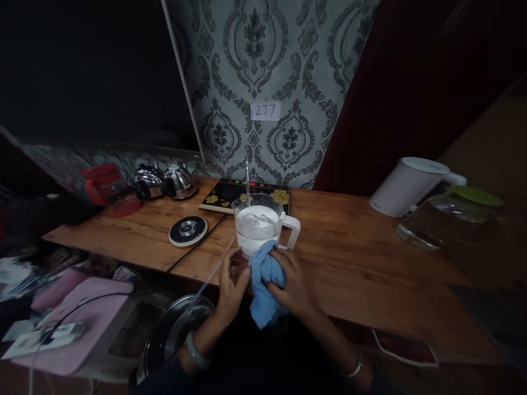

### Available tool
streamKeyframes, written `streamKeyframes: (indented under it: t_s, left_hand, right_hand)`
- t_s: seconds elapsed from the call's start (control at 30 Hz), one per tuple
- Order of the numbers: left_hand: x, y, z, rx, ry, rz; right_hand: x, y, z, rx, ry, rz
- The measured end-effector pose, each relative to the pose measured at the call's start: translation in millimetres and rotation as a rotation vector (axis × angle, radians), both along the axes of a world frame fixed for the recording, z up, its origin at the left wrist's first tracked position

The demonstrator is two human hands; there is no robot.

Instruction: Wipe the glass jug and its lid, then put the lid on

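A clear glass jug (250, 229) with a white handle stands upright near the front of the wooden tabletop, with clear liquid inside. My right hand (294, 280) is closed around a bunched light blue cloth (263, 282) at the front of the jug, below its handle. The cloth's lower end hangs down past the table edge. To the left of the cloth, my left hand (233, 285) has its fingers curved and apart around nothing. Its fingertips are close to the jug's lower left side; I cannot tell whether they touch.
A black panel with gold flowers (220, 196) lies behind the jug. A round black base (188, 230) and metal kettles (180, 181) are to the left. A white kettle (405, 189) and a green-lidded jug (432, 225) stand right. Below the table edge sits a round pot (154, 334).
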State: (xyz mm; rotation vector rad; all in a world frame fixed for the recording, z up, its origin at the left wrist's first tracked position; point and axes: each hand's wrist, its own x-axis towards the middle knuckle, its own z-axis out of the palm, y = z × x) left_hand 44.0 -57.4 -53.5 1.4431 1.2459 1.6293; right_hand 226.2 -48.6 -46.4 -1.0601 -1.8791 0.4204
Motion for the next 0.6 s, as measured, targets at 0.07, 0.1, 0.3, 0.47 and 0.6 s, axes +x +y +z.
streamKeyframes:
  t_s: [0.07,0.1,0.3,0.47,0.6]
  left_hand:
    - [-1,-11,-0.5,0.047,0.007,-0.125]
    - [0,-15,-0.6,0.057,0.006,-0.180]
    - [5,-27,9.4,-0.242,-0.155,-0.036]
    - [-12,-22,31.4,-0.353,-0.242,0.171]
    - [-34,-5,46.0,-0.276,-0.243,0.311]
  right_hand:
    - [-8,-4,5,-0.006,0.017,0.069]
    - [-13,-6,7,-0.008,0.020,0.101]
    - [-33,-13,26,-0.040,-0.057,0.232]
    - [-13,-15,40,-0.001,-0.082,0.248]
    - [18,2,34,0.187,0.109,-0.119]
